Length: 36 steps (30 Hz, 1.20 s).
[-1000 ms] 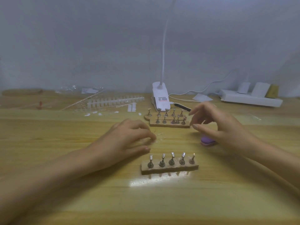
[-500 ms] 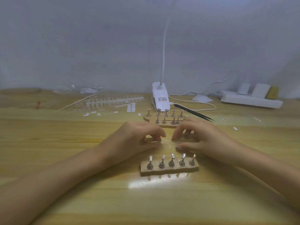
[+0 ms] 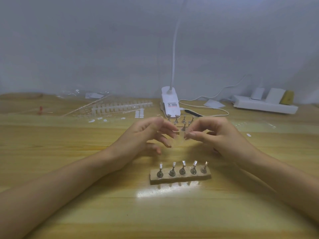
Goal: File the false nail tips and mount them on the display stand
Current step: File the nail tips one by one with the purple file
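Left hand [image 3: 146, 135] and right hand [image 3: 217, 135] hover fingertip to fingertip, thumbs and forefingers drawn together. I cannot tell whether either grip holds a clear nail tip. The oblong wooden display stand with five metal pegs [image 3: 180, 177] lies lengthwise left-to-right on the tabletop [image 3: 69, 152], near the hands. The fingers partly hide a second pegged stand [image 3: 183, 120].

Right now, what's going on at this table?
A person is working at a wooden table. The left hand and right hand are raised with fingertips almost meeting, as if pinching something tiny and clear, but it is too small to make out. In front of them the near display stand carries five metal holders. A second stand sits behind the hands, by the white lamp base. A strip of nail tips lies back left.
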{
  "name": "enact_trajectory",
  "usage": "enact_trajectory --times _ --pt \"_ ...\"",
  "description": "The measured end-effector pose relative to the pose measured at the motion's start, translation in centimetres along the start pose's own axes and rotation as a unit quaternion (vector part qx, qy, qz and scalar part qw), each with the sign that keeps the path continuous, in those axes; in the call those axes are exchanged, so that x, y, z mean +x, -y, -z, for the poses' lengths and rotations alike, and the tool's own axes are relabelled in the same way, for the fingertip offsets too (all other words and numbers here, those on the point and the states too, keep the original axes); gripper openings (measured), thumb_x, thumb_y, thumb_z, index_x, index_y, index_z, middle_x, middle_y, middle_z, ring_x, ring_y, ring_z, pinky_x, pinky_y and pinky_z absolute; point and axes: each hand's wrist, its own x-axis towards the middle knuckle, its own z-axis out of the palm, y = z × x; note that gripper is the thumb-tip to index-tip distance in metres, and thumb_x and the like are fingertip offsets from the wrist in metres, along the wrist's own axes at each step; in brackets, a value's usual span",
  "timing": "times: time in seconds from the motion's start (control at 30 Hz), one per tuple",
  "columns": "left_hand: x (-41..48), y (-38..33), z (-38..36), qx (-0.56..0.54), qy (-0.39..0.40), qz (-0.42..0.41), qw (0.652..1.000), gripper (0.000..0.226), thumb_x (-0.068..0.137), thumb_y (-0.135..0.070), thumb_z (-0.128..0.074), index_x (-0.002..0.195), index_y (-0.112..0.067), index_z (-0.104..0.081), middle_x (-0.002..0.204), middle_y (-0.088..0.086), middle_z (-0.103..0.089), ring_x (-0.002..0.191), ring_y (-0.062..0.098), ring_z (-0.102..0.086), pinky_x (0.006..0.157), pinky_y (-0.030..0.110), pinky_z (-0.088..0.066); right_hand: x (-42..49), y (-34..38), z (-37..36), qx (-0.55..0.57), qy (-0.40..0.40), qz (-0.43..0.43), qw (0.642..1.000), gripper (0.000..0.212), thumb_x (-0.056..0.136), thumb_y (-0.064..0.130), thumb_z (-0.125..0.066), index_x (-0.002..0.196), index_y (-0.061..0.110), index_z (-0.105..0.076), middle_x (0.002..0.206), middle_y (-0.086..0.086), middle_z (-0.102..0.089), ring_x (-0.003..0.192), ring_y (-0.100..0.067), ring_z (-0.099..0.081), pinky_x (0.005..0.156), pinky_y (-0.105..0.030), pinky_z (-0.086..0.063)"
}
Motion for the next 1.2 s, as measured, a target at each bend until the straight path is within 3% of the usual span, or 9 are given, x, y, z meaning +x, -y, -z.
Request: enact_trajectory --times 0.1,0.27,0.37,0.43,0.57,0.77,0.97,1.1,1.2 --pt "0.1 0.1 -0.4 -0.042 0.06 0.05 0.996 0.031 0.088 -0.043 -0.062 0.111 -0.023 -0.07 0.106 0.004 -0.071 0.082 0.008 -0.064 0.057 0.018 -0.05 0.1 0.1 -0.5 0.013 -0.012 0.022 1.0 0.007 0.08 0.027 -0.073 0.078 0.021 -0.075 0.086 0.002 -0.071 0.083 -0.012 -0.064 0.066 -0.021 -0.048" --pt "0.2 -0.1 -0.4 -0.117 0.089 0.102 0.984 0.034 0.078 -0.029 -0.076 0.112 -0.028 -0.072 0.104 0.0 -0.074 0.081 0.005 -0.067 0.064 0.017 -0.054 0.0 0.1 -1.1 -0.001 -0.027 0.038 0.999 0.007 0.083 0.018 -0.077 0.085 0.025 -0.078 0.088 0.006 -0.067 0.084 -0.014 -0.062 0.073 -0.037 -0.052" --pt "0.3 0.0 -0.4 -0.143 0.06 0.11 0.982 0.037 0.074 -0.023 -0.079 0.11 -0.028 -0.074 0.102 -0.004 -0.073 0.078 0.005 -0.067 0.068 0.02 -0.056 -0.1 0.2 -1.3 -0.011 -0.043 0.056 0.997 0.032 0.084 0.011 -0.077 0.109 0.03 -0.073 0.092 0.006 -0.066 0.083 -0.013 -0.062 0.072 -0.032 -0.052" --pt "0.3 0.0 -0.5 -0.136 0.022 0.084 0.987 0.033 0.077 -0.02 -0.079 0.109 -0.025 -0.074 0.095 -0.005 -0.071 0.075 0.005 -0.066 0.06 0.018 -0.052 -0.2 0.1 -1.3 -0.004 -0.047 0.066 0.997 0.04 0.089 0.008 -0.072 0.122 0.028 -0.065 0.094 0.006 -0.068 0.083 -0.011 -0.063 0.07 -0.023 -0.052" --pt "-0.1 -0.2 -0.8 -0.12 -0.04 0.017 0.992 0.016 0.077 -0.021 -0.074 0.091 -0.027 -0.077 0.09 -0.005 -0.074 0.081 0.01 -0.071 0.056 0.016 -0.05 -0.4 0.6 -1.5 0.098 -0.03 0.047 0.994 0.018 0.091 0.021 -0.066 0.109 0.016 -0.067 0.085 -0.006 -0.074 0.078 -0.015 -0.067 0.064 -0.023 -0.051" --pt "-0.6 -0.8 -1.2 -0.026 -0.056 -0.021 0.998 0.004 0.087 -0.008 -0.071 0.088 -0.01 -0.068 0.087 0.0 -0.064 0.083 0.023 -0.074 0.054 0.023 -0.053 -0.5 0.8 -1.4 0.139 -0.063 0.032 0.988 0.01 0.084 0.005 -0.074 0.091 0.007 -0.068 0.08 -0.007 -0.076 0.071 -0.014 -0.073 0.06 -0.017 -0.052" --pt "-0.8 -0.7 -1.5 -0.033 -0.05 0.007 0.998 0.015 0.085 -0.007 -0.073 0.097 -0.007 -0.064 0.074 0.004 -0.067 0.085 0.024 -0.075 0.056 0.023 -0.056 -0.9 0.7 -1.4 0.051 -0.074 0.063 0.994 0.01 0.079 0.013 -0.081 0.079 0.013 -0.071 0.08 -0.001 -0.073 0.077 -0.01 -0.069 0.059 -0.021 -0.053" --pt "-0.4 -0.8 -0.9 -0.161 -0.031 0.084 0.983 0.024 0.074 -0.017 -0.076 0.095 -0.01 -0.067 0.082 0.006 -0.072 0.085 0.021 -0.075 0.056 0.018 -0.054 -1.0 1.0 -1.1 -0.187 -0.093 0.27 0.94 0.011 0.084 0.005 -0.077 0.076 0.005 -0.07 0.082 0.001 -0.069 0.078 -0.014 -0.066 0.057 -0.025 -0.053" --pt "-0.6 -0.8 -0.9 -0.036 -0.026 -0.008 0.999 0.012 0.079 -0.016 -0.076 0.087 -0.015 -0.067 0.078 -0.002 -0.07 0.085 0.021 -0.074 0.055 0.021 -0.054 -1.1 1.5 -1.3 -0.09 -0.101 0.161 0.978 0.017 0.084 0.003 -0.076 0.076 0.011 -0.065 0.081 0.002 -0.069 0.076 -0.011 -0.066 0.048 -0.026 -0.05"
